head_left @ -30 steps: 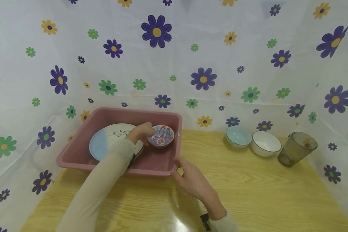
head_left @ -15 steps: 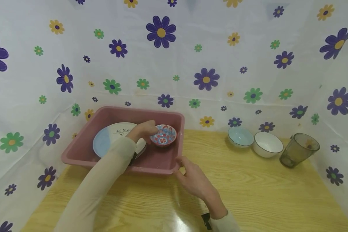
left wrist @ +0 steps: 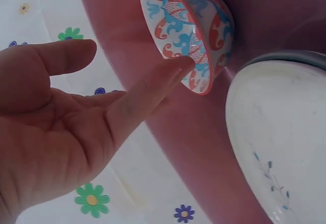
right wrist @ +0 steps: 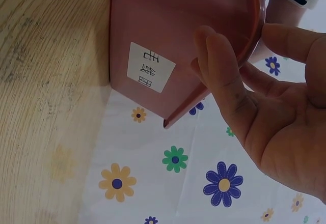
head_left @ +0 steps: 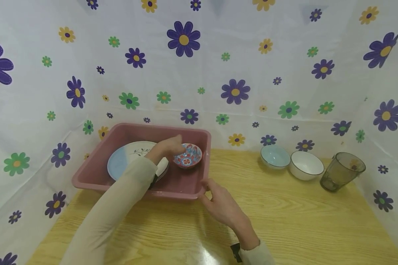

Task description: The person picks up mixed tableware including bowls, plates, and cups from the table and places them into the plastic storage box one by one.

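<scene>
A pink plastic basin (head_left: 172, 195) stands on the table in the head view. My left hand (head_left: 168, 148) is inside it, fingers fairly straight and thumb apart. One fingertip overlaps the rim of a small red-and-blue patterned bowl (left wrist: 178, 30) in the left wrist view. That bowl (head_left: 187, 159) sits at the basin's right side. To its left, partly hidden by my left arm, lies a large plate (head_left: 118, 162) in white and pale blue with a leaf sprig. My right hand (head_left: 223, 204) grips the basin's front right corner, thumb and fingers on either side of the rim (right wrist: 257, 30).
A light blue bowl (head_left: 275, 157), a white bowl (head_left: 306, 166) and a tilted smoky glass cup (head_left: 341, 173) are at the back right of the wooden table (head_left: 285, 224). A flowered sheet (head_left: 205, 66) hangs behind and at both sides. The basin carries a label (right wrist: 150, 67).
My left hand has shifted slightly to the right over the patterned bowl. The head view has turned a little. My right hand keeps its grip on the basin's corner.
</scene>
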